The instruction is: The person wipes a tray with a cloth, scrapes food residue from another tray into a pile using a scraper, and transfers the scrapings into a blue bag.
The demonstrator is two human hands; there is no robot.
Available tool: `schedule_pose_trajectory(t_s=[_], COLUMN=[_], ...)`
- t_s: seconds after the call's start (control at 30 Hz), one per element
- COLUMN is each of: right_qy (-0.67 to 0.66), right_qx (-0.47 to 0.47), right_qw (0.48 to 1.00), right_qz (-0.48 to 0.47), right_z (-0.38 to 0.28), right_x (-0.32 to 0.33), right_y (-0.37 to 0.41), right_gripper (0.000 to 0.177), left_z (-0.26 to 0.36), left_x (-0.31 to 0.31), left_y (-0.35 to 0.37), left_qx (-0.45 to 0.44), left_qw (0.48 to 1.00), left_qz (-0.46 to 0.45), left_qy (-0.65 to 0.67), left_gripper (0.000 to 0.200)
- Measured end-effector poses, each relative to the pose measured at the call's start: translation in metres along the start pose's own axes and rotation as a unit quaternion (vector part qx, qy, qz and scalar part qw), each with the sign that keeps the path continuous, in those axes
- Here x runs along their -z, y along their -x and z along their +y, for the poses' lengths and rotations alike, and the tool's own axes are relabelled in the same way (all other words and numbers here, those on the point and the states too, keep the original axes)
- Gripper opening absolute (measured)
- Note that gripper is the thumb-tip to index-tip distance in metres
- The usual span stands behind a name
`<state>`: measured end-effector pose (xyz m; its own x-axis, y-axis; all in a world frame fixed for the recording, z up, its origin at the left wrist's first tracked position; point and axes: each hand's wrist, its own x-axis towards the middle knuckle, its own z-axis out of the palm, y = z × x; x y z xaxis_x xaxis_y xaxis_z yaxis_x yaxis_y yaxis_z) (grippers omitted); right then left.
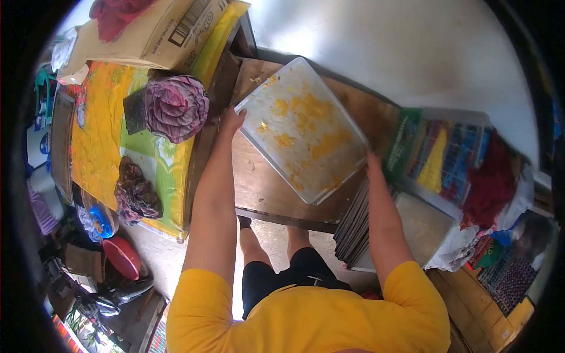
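A shallow metal baking tray (272, 139) with yellow-orange crumbs and smears on its surface is held tilted over the wooden table (253, 176). My left hand (233, 119) grips its left corner, with the thumb on the rim. At the right corner, my right hand (373, 163) is closed on the edge, its fingers mostly hidden. Beside my right forearm stands a stack of thin dark-edged trays (353, 226).
To the left, a table with a yellow and green cover (100, 135) bears a cardboard box (150, 41), a bunched purple cloth (176, 109) and a dark crumpled cloth (136, 191). A red basin (122, 257) sits lower left. Bags and cloths (491, 179) crowd the right side.
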<state>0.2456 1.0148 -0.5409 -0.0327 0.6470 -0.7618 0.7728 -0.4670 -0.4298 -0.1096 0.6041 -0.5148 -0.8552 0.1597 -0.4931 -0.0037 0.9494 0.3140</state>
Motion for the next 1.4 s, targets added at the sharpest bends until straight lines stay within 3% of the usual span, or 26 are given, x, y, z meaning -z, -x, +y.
schedule_pose_trajectory(t_s=[0.1, 0.2, 0.3, 0.4, 0.47, 0.53, 0.57, 0.6, 0.67, 0.73, 0.8, 0.9, 1.03, 1.23, 1.4], right_qy=[0.002, 0.0, -0.005, -0.001, 0.101, 0.269, 0.294, 0.298, 0.319, 0.336, 0.388, 0.408, 0.361, 0.324, 0.295], right_qx=[-0.016, -0.007, -0.007, 0.039, 0.119, 0.29, 0.372, 0.452, 0.544, 0.63, 0.658, 0.636, 0.647, 0.692, 0.707], right_qw=[1.0, 1.0, 1.0, 0.999, 0.983, 0.881, 0.839, 0.805, 0.768, 0.698, 0.645, 0.654, 0.667, 0.639, 0.639], right_qz=[0.008, -0.001, -0.006, 0.011, 0.096, 0.261, 0.268, 0.243, 0.113, 0.045, -0.01, -0.017, 0.083, 0.09, 0.07], right_z=[-0.008, -0.01, -0.02, 0.01, 0.012, -0.036, -0.052, -0.063, -0.063, -0.047, -0.031, -0.019, -0.046, -0.073, -0.074], right_x=[-0.003, -0.002, -0.001, -0.007, -0.015, -0.023, -0.029, -0.036, -0.047, -0.064, -0.075, -0.09, -0.082, -0.046, -0.044], right_y=[0.01, 0.011, 0.036, -0.011, -0.024, 0.072, 0.111, 0.149, 0.215, 0.277, 0.32, 0.34, 0.348, 0.344, 0.345], right_gripper=[0.071, 0.072, 0.07, 0.063, 0.062, 0.062, 0.062, 0.063, 0.061, 0.058, 0.057, 0.046, 0.027, 0.021, 0.016], left_z=[0.0, 0.0, 0.014, 0.022, 0.033, 0.042, 0.047, 0.053, 0.076, 0.098, 0.124, 0.153, 0.177, 0.183, 0.169], left_x=[0.007, 0.001, 0.021, 0.041, 0.067, 0.086, 0.091, 0.097, 0.12, 0.136, 0.155, 0.177, 0.205, 0.191, 0.179], left_y=[0.001, -0.002, 0.015, 0.04, 0.06, 0.073, 0.076, 0.081, 0.099, 0.11, 0.12, 0.137, 0.164, 0.148, 0.13], left_qx=[-0.02, -0.011, 0.022, 0.023, 0.003, -0.015, -0.024, -0.033, -0.057, -0.073, -0.035, -0.021, -0.065, -0.107, -0.146], left_qw=[0.999, 0.998, 0.997, 0.995, 0.992, 0.991, 0.992, 0.992, 0.992, 0.991, 0.995, 0.997, 0.996, 0.986, 0.969], left_qz=[-0.017, 0.038, 0.03, 0.052, 0.035, 0.039, 0.05, 0.061, 0.072, 0.086, 0.073, 0.054, 0.039, 0.068, 0.01], left_qy=[0.028, 0.047, 0.071, 0.078, 0.118, 0.127, 0.116, 0.106, 0.087, 0.065, 0.062, 0.057, 0.051, 0.106, 0.201], left_gripper=[0.069, 0.064, 0.058, 0.049, 0.043, 0.038, 0.036, 0.034, 0.03, 0.03, 0.029, 0.03, 0.031, 0.027, 0.035])
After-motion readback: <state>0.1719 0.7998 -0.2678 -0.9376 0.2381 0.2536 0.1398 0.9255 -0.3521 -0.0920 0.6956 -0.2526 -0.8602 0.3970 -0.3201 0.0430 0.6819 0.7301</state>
